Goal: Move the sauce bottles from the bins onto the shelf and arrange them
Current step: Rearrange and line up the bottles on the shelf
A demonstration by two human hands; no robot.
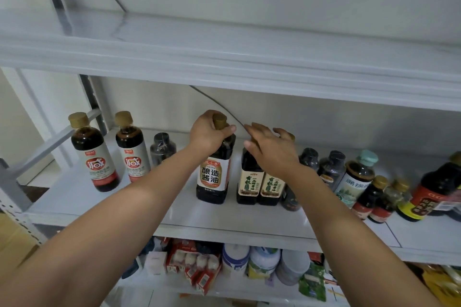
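1. Left hand (209,132) is wrapped around the cap and neck of the big soy sauce bottle (213,179). The bottle is upright mid-shelf and its base looks down on the shelf (149,209).
2. Right hand (273,151) is spread wide with loose fingers over the tops of the twin bottles (259,183) just right of the big one. It isn't gripping anything. Can't tell if the palm actually touches the caps.
3. Already shelved: two red-label bottles (112,159) at far left, a small dark jar (163,148) behind them, and a crowded cluster of small bottles (374,194) at right. The bins are out of view.
4. Risk: the big bottle is held only at the top. A sideways shove at the cap would lever it over its base, so I'd expect a tip rather than a slide.
5. Risk: the gap to the twin bottles is narrow. Shifting the big bottle right could knock them, and they'd likely domino into the cluster at right.
6. Risk: the right hand sits on top, not around the twins. A sweep from there could topple them toward the near edge, with packed goods (237,262) on the shelf below.
7. Risk: the right cluster stands near the front lip, so a bump could send one off.
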